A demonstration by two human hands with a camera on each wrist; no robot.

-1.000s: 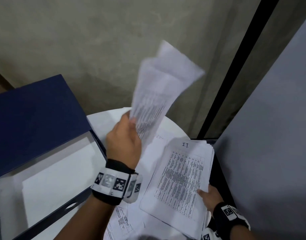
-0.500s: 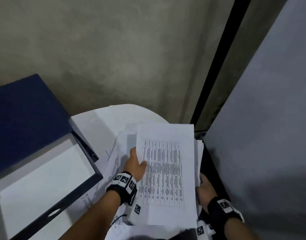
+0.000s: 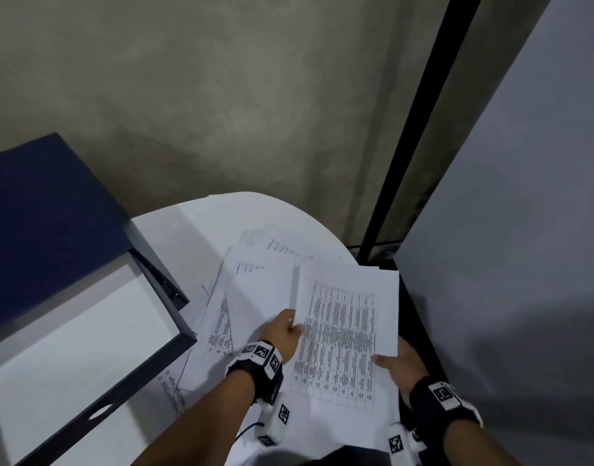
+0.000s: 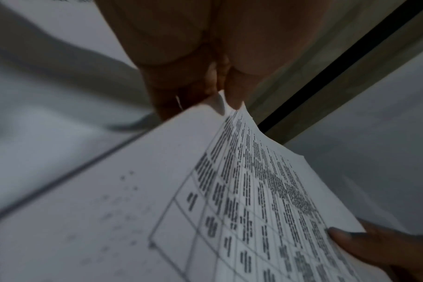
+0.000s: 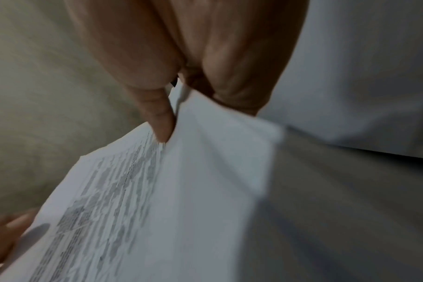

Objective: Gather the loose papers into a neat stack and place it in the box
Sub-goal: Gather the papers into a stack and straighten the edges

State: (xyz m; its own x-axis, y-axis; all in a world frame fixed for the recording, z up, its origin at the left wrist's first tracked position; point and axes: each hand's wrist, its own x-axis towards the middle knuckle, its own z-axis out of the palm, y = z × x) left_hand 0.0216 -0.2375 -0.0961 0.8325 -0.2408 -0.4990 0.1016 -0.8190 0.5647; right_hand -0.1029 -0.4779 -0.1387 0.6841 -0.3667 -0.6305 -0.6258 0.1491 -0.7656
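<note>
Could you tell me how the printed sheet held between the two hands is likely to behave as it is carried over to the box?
Probably floppy: the printed sheet already curves between the left hand and the right hand. Likely very light, since each hand only pinches an edge. It may slide off the stack under it, whose edges look uneven.

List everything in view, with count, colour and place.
box: one, dark blue, open at left on the table, white inside.
box lid: one, dark blue, raised behind the box.
held papers: a few sheets, white with a printed grid, between both hands.
loose papers: several, white, spread on the table left of the held ones.
table: one, white, rounded edge.
wall: grey-beige, behind.
left hand: pinches the held papers' left edge.
right hand: grips their right edge.
</note>
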